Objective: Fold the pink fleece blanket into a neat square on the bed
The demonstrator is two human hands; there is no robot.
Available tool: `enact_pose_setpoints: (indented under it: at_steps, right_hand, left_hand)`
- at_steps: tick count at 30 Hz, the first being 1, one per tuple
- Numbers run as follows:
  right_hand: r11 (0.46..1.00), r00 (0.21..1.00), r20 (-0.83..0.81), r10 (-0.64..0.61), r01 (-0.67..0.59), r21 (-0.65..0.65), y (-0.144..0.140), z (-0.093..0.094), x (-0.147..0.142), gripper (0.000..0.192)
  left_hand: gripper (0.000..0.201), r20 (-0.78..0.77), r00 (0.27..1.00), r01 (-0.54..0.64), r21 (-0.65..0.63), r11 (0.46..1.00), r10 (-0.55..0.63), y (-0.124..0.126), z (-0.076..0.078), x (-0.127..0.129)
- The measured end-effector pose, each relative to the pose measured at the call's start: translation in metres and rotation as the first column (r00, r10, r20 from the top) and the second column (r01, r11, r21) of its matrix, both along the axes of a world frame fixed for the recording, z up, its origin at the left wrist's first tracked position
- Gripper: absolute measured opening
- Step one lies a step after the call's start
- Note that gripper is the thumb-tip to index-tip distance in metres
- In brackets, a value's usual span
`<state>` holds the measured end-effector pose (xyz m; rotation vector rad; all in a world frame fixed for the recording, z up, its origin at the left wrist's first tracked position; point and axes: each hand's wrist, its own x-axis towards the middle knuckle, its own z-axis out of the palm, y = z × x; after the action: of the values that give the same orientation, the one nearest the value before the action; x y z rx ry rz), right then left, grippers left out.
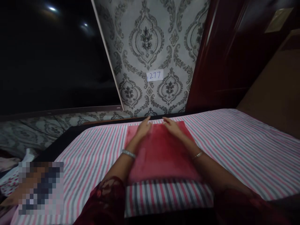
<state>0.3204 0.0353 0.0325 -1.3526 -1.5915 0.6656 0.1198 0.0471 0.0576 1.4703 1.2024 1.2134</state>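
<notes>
A folded red cloth [161, 154] lies flat on a bed covered by a pink, grey and white striped sheet [236, 150]. My left hand [143, 127] rests palm down on the cloth's far left part, fingers spread. On the far right part, my right hand [172, 126] lies flat the same way. Both hands press on the cloth near its far edge; neither grips it. A silver bangle sits on my left wrist, a thin gold one on my right.
Patterned grey wallpaper [150, 47] with a small label reading 277 [155, 75] stands behind the bed. A dark screen [51, 53] fills the upper left, a dark red wooden door [225, 53] the right. A striped folded layer [168, 193] lies under the cloth's near edge.
</notes>
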Motion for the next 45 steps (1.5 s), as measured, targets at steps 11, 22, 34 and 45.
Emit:
enact_pose_setpoints:
  at_steps: [11,22,34,45]
  right_hand:
    - [0.999,0.565,0.825,-0.005,-0.031,0.027,-0.055,-0.037,-0.015,0.055]
    - [0.991,0.612,0.786,-0.087,0.134,0.006,-0.044,-0.037,0.036,0.055]
    - [0.984,0.736,0.66,-0.149,0.175,0.027,-0.046,-0.071,0.065,0.056]
    - [0.991,0.725,0.683,-0.095,0.131,-0.001,-0.079,-0.011,0.038,0.056]
  left_hand:
    - [0.054,-0.963,0.245,0.299,0.185,0.936,0.112,-0.06,-0.047,0.024]
    - [0.048,-0.824,0.551,0.084,0.216,0.973,0.136,-0.04,-0.042,-0.025]
    - [0.046,-0.525,0.842,-0.103,0.072,0.992,0.125,-0.025,-0.063,-0.077]
    - [0.034,-0.654,0.75,-0.019,0.132,0.991,0.101,-0.072,-0.012,-0.031]
